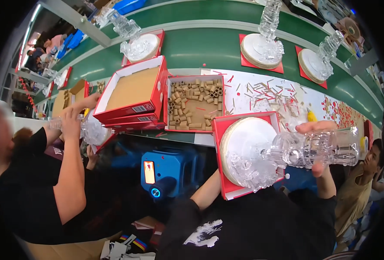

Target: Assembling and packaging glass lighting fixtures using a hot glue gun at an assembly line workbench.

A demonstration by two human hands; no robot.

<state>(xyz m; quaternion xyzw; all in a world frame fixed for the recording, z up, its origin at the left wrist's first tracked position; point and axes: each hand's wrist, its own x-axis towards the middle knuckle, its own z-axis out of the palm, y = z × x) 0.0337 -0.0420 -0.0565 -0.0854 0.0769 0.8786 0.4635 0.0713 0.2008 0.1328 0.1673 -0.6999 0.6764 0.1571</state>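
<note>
My right hand (317,127) is closed round a clear plastic tower-shaped ornament (307,149), with digits showing on both sides of it. The tower lies sideways in view, joined to a round white base (255,141) with a beige rim and clear moulded figures along its lower part. Under that base is a shallow red cardboard box (220,125), tilted and held up in front of my body. My left forearm (207,190) reaches up behind the box; the left hand and its fingers are hidden there.
A box of short brown cardboard tubes (195,104) stands beside stacked red boxes (133,93). Small red and tan pieces (270,93) are scattered on white sheeting. Similar ornaments (262,50) sit on the green belt (192,47). At left, a co-worker's hand (70,123) handles another ornament.
</note>
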